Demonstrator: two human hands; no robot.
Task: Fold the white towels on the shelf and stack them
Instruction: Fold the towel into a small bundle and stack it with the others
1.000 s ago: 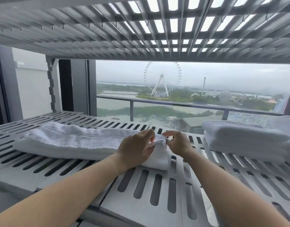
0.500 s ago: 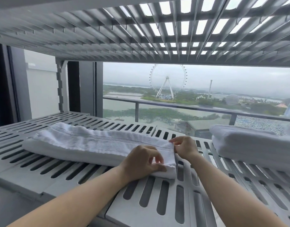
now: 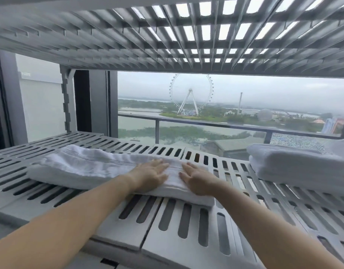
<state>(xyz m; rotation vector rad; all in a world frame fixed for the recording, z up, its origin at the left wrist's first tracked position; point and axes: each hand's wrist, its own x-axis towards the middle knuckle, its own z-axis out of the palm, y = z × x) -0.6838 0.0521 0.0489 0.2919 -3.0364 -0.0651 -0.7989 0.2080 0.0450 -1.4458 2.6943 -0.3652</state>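
Note:
A long white towel [image 3: 85,167], folded lengthwise into a strip, lies across the slotted grey shelf [image 3: 167,220]. My left hand [image 3: 150,174] rests flat, palm down, on the towel's right end. My right hand [image 3: 196,178] lies flat beside it, close to the towel's right edge. Both hands have fingers spread and grip nothing. A stack of folded white towels [image 3: 295,167] sits at the right side of the shelf, apart from my hands.
Another slotted grey shelf [image 3: 167,35] hangs low overhead. A notched shelf post [image 3: 66,105] stands at the back left. Behind the shelf is a window with a balcony railing [image 3: 225,125]. Bare shelf surface lies between the strip towel and the stack.
Both hands let go of the towel's right end, which they were pinching, and now lie flat on top of it. The camera moved slightly.

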